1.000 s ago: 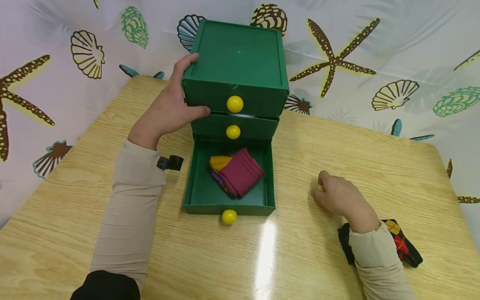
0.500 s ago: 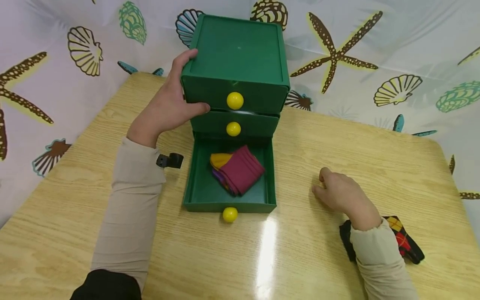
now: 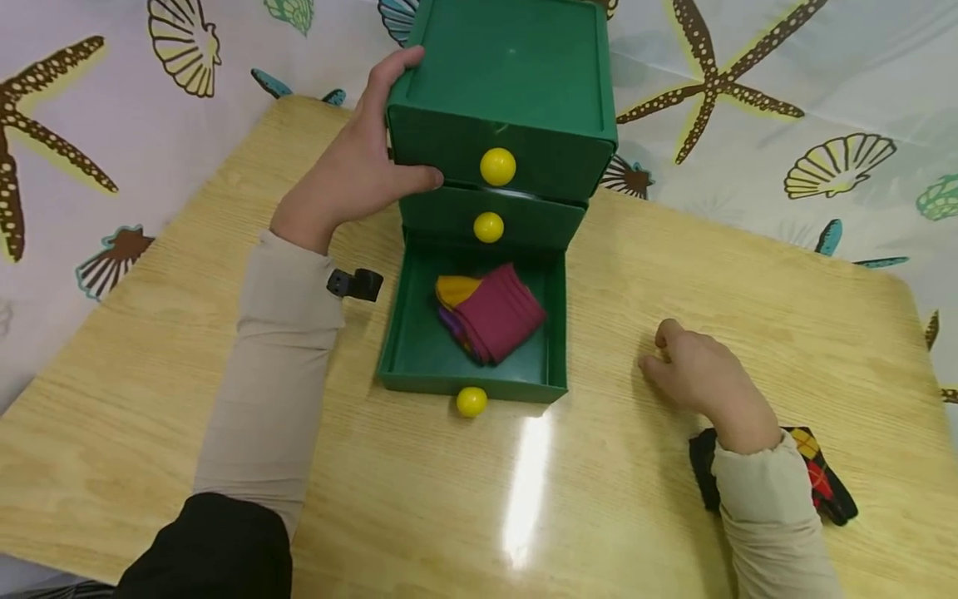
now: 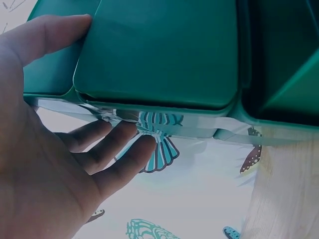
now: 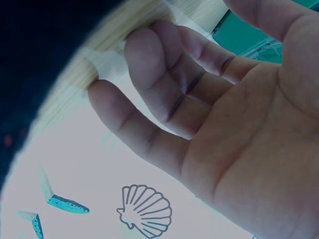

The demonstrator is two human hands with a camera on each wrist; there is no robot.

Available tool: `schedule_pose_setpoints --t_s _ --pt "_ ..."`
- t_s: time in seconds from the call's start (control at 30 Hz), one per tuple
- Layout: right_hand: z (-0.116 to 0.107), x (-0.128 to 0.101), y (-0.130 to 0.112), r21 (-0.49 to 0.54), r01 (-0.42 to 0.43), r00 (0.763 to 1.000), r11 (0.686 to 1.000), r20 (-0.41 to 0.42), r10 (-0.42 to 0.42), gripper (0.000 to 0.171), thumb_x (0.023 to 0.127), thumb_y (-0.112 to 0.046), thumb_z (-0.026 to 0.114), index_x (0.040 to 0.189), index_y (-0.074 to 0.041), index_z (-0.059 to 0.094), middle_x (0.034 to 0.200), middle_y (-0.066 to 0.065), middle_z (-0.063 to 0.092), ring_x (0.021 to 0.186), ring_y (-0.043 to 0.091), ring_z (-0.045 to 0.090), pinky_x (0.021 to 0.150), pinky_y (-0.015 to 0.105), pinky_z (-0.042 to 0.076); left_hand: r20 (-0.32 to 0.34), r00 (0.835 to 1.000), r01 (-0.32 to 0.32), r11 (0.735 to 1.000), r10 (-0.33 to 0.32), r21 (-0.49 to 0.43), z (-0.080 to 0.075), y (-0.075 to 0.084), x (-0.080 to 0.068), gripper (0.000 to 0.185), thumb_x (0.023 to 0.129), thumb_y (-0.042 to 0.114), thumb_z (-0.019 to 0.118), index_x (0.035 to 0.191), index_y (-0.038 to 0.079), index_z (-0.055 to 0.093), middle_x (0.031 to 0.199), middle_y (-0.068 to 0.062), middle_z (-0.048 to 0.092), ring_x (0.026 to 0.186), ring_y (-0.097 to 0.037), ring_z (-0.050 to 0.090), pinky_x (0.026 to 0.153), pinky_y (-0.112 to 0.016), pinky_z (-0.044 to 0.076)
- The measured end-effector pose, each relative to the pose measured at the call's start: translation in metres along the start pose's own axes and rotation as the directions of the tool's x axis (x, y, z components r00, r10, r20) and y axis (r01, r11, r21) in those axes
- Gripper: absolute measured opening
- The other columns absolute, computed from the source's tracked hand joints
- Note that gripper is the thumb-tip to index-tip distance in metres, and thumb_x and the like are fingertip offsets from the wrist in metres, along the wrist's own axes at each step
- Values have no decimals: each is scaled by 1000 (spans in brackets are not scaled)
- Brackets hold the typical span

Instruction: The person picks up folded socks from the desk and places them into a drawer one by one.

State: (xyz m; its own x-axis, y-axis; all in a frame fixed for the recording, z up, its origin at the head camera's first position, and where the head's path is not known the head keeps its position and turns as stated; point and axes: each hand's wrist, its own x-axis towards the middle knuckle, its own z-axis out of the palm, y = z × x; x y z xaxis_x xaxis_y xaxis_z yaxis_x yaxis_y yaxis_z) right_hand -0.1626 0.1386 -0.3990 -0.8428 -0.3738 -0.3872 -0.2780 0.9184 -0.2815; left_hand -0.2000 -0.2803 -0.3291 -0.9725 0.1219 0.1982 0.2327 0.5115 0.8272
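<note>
1. Green drawer chest (image 3: 509,100) stands upright at the back of the worktop (image 3: 599,466), three drawers stacked, fronts and yellow knobs facing the person.
2. Bottom drawer (image 3: 419,358) is pulled out toward the person, long axis running straight out from the chest front. Its knob (image 3: 471,402) is at the near end, just over the worktop.
3. Middle drawer (image 3: 524,223) and top drawer (image 3: 449,150) are pushed in. The chest looks tipped slightly back; not certain.
4. Folded socks (image 3: 490,312), maroon with yellow and purple showing, lie inside the bottom drawer, toward the chest end and right of centre, set at a diagonal.
5. Left hand (image 3: 352,179) grips the chest's upper left corner: thumb across the front of the top drawer left of its knob, fingers wrapped round the left side and top edge. Left wrist view shows the fingers (image 4: 117,149) curled against the chest's side.
6. Right hand (image 3: 696,378) rests on the worktop to the right of the bottom drawer, well apart from it, fingers loosely curled, holding nothing.
7. Dark argyle sock (image 3: 819,482) lies on the worktop to the right of the chest, partly under the right sleeve (image 3: 763,507).
8. Small black clip (image 3: 358,284) sits by the left wrist, just left of the bottom drawer.
</note>
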Motion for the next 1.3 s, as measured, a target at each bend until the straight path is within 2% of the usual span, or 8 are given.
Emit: schedule_pose_setpoints --t_s 0.37,0.77,0.97,1.3 --pt "1 1 1 -13 1 1000 1000 0 -1 34 102 -27 56 117 4 51 108 26 64 90 35 61 79 52 47 -5 999 -44 999 44 -16 2 -2 3 106 83 15 79 161 32 8 162 -1 21 140 -25 31 114 -43 28" --pt "-2 1 3 5 14 1000 1000 -4 -14 36 103 -27 57 120 4 52 114 28 64 91 35 62 80 52 48 -3 1000 17 1000 -17 -4 2 2 1 106 86 16 77 161 35 5 164 1 16 142 -27 29 115 -47 27" --pt "-6 0 5 27 8 1000 1000 27 -9 41 103 -29 56 125 5 51 114 30 63 90 34 61 79 52 48 -1 1000 7 1000 -7 -6 1 4 1 108 84 14 78 161 33 5 163 -2 19 142 -29 30 114 -48 28" --pt "-8 2 8 60 12 999 998 49 -15 42 104 -31 55 128 4 52 118 29 63 95 35 63 81 52 48 -1 1000 5 1000 -5 6 1 2 0 105 86 18 77 161 37 5 164 1 18 142 -27 30 115 -47 27"
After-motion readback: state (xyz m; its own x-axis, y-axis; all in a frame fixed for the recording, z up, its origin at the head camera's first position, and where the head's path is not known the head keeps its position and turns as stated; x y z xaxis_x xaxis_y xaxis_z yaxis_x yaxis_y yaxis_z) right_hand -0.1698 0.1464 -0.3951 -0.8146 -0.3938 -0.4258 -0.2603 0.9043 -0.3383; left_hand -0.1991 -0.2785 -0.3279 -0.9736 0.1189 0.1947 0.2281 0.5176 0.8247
